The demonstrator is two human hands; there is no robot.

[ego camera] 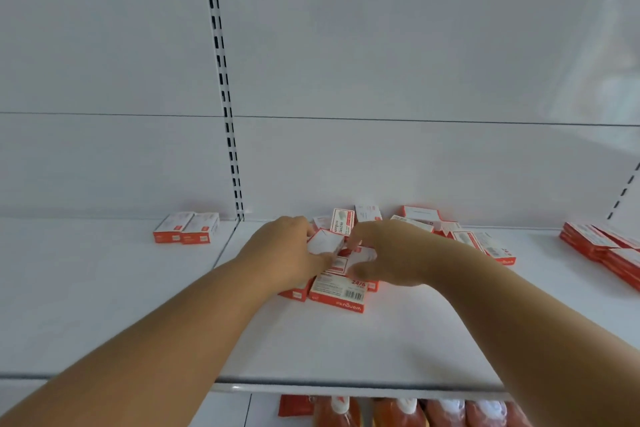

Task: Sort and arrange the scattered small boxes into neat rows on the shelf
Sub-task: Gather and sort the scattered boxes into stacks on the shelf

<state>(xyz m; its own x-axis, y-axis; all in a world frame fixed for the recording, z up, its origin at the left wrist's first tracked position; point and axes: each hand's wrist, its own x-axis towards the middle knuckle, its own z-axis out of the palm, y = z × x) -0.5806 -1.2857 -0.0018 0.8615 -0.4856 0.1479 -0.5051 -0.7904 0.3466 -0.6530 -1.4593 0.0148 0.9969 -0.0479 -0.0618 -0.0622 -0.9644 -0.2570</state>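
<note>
A jumble of small red-and-white boxes (415,224) lies in the middle of the white shelf (311,340), against the back wall. My left hand (287,253) grips a tilted box (325,241) at the pile's left side, thumb under it. My right hand (388,253) reaches into the pile beside it, fingers curled over a box (360,255) lying there. A box with a barcode (337,291) lies flat nearest to me. Two boxes (188,227) stand side by side in a neat pair at the left.
A stack of the same red boxes (602,246) sits at the shelf's right end. A slotted upright (225,97) runs up the white back wall. Below the shelf edge (346,388) several red packets (398,412) show on a lower level.
</note>
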